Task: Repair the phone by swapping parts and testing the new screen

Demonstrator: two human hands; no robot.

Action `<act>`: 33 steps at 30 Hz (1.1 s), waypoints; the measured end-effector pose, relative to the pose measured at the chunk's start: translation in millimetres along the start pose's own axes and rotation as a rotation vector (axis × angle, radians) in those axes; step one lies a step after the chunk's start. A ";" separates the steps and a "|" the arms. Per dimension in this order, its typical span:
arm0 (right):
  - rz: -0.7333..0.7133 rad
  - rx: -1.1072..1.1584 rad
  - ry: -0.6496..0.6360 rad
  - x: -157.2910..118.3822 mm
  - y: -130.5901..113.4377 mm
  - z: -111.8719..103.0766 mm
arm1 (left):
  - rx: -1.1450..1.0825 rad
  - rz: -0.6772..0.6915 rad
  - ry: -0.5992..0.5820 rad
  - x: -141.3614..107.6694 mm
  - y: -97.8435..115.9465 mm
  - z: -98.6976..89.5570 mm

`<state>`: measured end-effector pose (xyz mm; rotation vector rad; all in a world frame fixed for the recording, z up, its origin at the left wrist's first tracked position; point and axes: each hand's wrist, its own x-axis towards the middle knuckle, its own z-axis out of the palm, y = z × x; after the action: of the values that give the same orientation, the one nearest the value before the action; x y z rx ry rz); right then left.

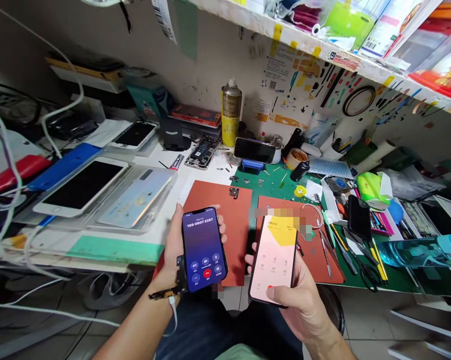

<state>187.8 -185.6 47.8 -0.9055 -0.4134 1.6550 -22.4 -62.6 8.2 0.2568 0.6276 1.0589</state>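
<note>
My left hand (pixel 174 250) is wrapped round a smartphone (pixel 205 240) whose screen glows blue-purple with a call display and a red hang-up button. Black flex parts (pixel 168 290) stick out at that phone's lower left, joined to a white cable (pixel 173 311). In my right hand (pixel 300 290) is a second smartphone (pixel 270 265) with a pink and yellow call screen. The right thumb lies on the lower part of its screen, by the red button. Both phones are held upright, side by side, above the bench's front edge, in front of two brown mats (pixel 225 205).
Several phones, including a white-framed one (pixel 83 186), lie at the left. Behind stand an opened phone (pixel 202 151), a yellow spray can (pixel 231 112) and a propped phone (pixel 254 150). Scissors (pixel 370 275), screwdrivers and a blue bottle (pixel 416 250) crowd the right. A loaded shelf (pixel 323 50) overhangs.
</note>
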 end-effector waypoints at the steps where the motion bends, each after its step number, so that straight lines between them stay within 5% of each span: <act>1: 0.005 0.005 0.000 -0.3 0.1 -0.3 | -0.008 0.001 0.003 0.1 -0.2 0.4; 11: 0.065 0.118 0.027 -2.2 -7.9 -0.5 | -0.080 -0.035 0.011 -1.5 0.4 2.7; 19: 0.228 0.094 0.101 13.8 -38.1 28.4 | -0.130 -0.071 -0.094 4.4 -8.6 -17.5; 26: 0.272 -0.167 -0.067 96.9 -67.2 100.4 | -0.224 -0.127 -0.102 10.4 -10.8 -27.3; 33: 0.262 -0.171 -0.298 214.8 -39.0 195.8 | -0.307 -0.150 -0.126 10.9 -12.9 -30.2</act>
<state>56.3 64.6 126.3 -0.8676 -0.6703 2.0298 -27.2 -62.2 -26.1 0.0081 0.3581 0.9709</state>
